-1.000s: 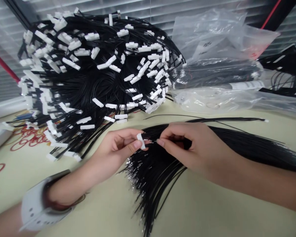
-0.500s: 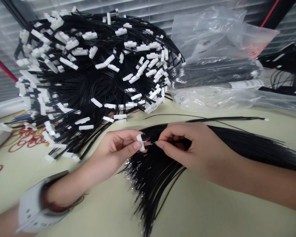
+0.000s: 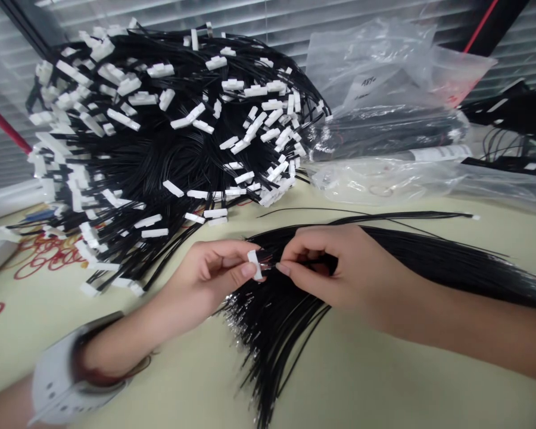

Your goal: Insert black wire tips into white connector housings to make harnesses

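Observation:
Between thumb and fingers my left hand [image 3: 218, 274] pinches a small white connector housing [image 3: 254, 264], held upright. Facing it from the right, my right hand [image 3: 330, 262] grips a thin black wire [image 3: 271, 267] close to its metal-tipped end, which points at the housing's right side. Whether the tip is inside the housing I cannot tell. Under both hands lies a thick bundle of loose black wires [image 3: 268, 339], their shiny crimped ends fanned out at lower left. My right palm hides part of the bundle.
A big heap of black cables with white connectors [image 3: 174, 131] fills the back left. Clear plastic bags [image 3: 384, 131] lie at the back right. Red rubber bands [image 3: 40, 256] are scattered at left on the pale table [image 3: 183, 381]. Window blinds [image 3: 250, 18] stand behind.
My right hand has shifted slightly left, bringing the wire's tip closer to the white connector housing. My left hand keeps its pinch. The whole view has shifted a little.

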Tool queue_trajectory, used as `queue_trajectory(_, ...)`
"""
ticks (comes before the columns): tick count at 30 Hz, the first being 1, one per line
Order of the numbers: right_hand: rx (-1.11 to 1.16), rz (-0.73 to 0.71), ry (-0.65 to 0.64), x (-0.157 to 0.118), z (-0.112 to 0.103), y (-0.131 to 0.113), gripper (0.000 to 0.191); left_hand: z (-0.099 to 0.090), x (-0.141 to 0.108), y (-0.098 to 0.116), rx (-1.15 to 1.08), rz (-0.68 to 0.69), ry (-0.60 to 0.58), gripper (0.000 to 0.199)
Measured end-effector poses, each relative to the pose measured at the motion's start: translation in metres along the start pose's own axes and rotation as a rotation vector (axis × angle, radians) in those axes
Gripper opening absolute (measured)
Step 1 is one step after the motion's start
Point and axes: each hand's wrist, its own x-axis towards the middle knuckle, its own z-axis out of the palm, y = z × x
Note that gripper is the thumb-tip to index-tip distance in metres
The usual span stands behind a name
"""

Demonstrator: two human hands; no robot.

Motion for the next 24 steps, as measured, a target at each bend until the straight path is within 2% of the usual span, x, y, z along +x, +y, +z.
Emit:
queue_trajectory(6, 0.098, 0.115, -0.101, 0.0002, -0.0006, -0.0002, 0.013, 0.0012, -0.0003, 0.0007, -0.032, -0.015, 0.001, 0.011)
queue_trajectory(19, 0.108, 0.098, -0.115, 0.0008, -0.0008, 0.0000, 0.015, 0.0049, -0.0023, 0.0007, 0.044, -0.015, 0.094, 0.012)
queue_trajectory(24, 0.113, 0.131, -0.136, 0.0009, -0.0022, -0.0008, 0.018, 0.0054, -0.0024, -0.0017, 0.019, 0.009, 0.077, 0.013)
